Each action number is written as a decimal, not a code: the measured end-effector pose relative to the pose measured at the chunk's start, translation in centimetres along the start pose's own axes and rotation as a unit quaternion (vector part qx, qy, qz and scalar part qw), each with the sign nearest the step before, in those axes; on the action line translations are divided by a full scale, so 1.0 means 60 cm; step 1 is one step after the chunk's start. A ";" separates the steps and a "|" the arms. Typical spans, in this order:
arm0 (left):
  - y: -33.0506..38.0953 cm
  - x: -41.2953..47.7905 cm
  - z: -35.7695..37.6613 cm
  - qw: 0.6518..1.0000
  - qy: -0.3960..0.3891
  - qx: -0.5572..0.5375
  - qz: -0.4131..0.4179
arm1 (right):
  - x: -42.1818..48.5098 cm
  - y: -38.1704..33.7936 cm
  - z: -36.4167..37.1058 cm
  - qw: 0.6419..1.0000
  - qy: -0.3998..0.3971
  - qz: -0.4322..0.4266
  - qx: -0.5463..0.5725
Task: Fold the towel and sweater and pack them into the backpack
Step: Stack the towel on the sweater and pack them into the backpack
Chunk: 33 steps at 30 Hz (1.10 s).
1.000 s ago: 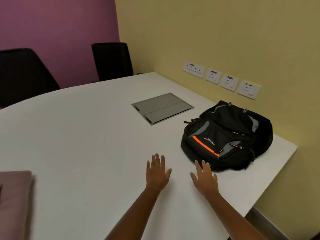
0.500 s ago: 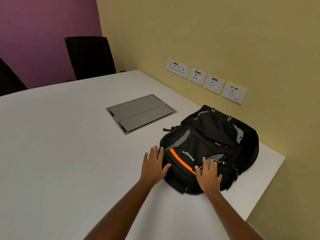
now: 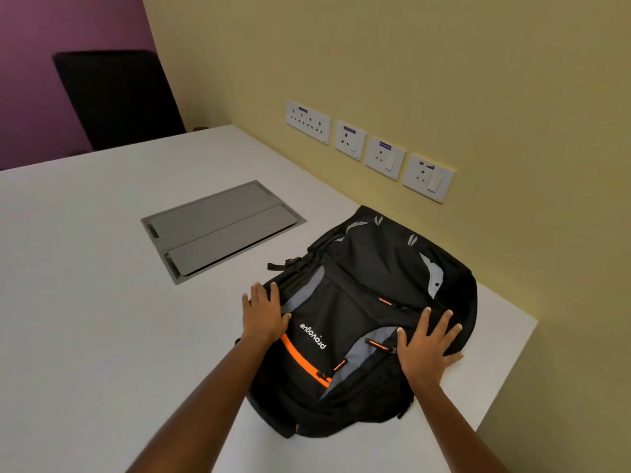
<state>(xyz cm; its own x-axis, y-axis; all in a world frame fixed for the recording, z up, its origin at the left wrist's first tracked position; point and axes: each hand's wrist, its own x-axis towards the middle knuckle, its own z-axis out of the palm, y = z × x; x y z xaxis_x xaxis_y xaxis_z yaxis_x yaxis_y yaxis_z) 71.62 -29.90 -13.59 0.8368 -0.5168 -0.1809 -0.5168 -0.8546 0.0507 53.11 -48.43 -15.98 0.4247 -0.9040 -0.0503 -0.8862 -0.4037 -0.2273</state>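
Note:
A black backpack (image 3: 362, 295) with grey panels and an orange stripe lies flat on the white table (image 3: 85, 302), near its right corner by the wall. Its zips look closed. My left hand (image 3: 264, 310) rests flat on the backpack's left side with fingers spread. My right hand (image 3: 425, 343) lies flat on its right side, fingers spread too. Neither hand grips anything. No towel or sweater is in view.
A grey metal cable hatch (image 3: 222, 230) is set flush in the table left of the backpack. A black chair (image 3: 116, 97) stands at the far edge. Wall sockets (image 3: 368, 148) line the yellow wall. The table's edge (image 3: 505, 380) runs close on the right.
Both hands moved forward from the bare table onto the backpack. The view swung right and closer, so the folded cloth at the left edge went out of sight.

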 end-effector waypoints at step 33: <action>-0.043 -0.036 -0.017 0.932 0.183 -0.290 -0.118 | 0.044 -0.065 -0.069 0.893 0.083 -0.012 0.442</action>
<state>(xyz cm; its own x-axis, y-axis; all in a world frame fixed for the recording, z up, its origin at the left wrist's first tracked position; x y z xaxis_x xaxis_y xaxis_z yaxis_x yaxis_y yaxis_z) 71.30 -26.64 -12.30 0.9753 -0.2026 0.0881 -0.2147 -0.7758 0.5933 56.93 -49.81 -11.20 0.3439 -0.9344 0.0926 -0.3531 -0.2201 -0.9094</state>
